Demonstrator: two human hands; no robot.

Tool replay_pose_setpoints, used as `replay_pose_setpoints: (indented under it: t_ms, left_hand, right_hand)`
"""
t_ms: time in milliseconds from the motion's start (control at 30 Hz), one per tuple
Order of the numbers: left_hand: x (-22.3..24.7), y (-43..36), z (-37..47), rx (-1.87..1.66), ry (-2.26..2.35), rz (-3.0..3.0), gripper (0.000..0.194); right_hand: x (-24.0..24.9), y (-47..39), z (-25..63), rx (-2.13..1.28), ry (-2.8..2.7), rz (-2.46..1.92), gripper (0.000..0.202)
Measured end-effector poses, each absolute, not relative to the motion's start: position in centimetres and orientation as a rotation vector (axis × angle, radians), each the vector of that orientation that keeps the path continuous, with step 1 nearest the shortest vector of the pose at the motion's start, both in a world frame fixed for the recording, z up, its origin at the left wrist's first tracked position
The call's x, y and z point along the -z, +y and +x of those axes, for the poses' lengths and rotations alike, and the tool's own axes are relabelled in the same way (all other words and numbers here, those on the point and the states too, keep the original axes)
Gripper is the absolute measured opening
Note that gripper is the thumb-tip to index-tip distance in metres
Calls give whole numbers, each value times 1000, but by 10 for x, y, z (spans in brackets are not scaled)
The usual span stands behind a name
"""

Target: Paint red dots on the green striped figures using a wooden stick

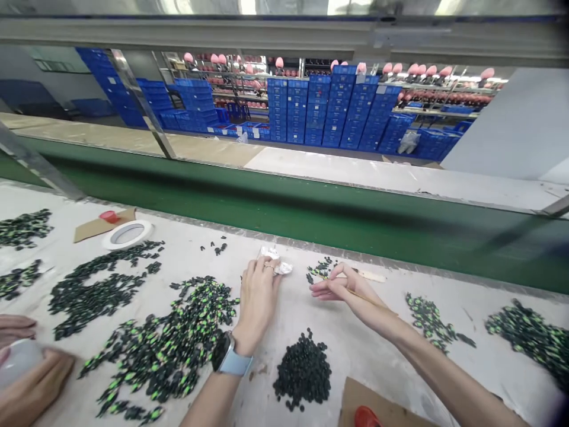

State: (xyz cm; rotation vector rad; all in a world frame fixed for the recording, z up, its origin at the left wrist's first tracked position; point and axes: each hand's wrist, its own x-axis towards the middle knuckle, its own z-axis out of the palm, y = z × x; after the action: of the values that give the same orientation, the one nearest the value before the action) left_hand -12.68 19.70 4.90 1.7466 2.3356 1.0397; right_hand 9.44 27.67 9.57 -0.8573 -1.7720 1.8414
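On the table (338,332) the left hand (258,296) rests beside a foil scrap (278,261), and the right hand (338,287) lies to its right, holding a stick (368,299). A pile (304,370) lies before them. The tape roll (127,234) is far left, the belt (311,213) behind.

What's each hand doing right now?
Left hand: fingers rest on crumpled white material; grip unclear.
Right hand: holding thin stick.
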Motion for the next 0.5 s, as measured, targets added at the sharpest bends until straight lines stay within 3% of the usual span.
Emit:
replay_pose_setpoints:
  t_ms: [133,500]
  left_hand:
    - [-44,194,-134,-1198,2215,1529,14]
    - [-57,175,-133,-1635,1609,728,22]
  right_hand:
    - [-84,289,64,-1941,-1668,-804,32]
    - [-74,284,25,-1977,-1639,-697,28]
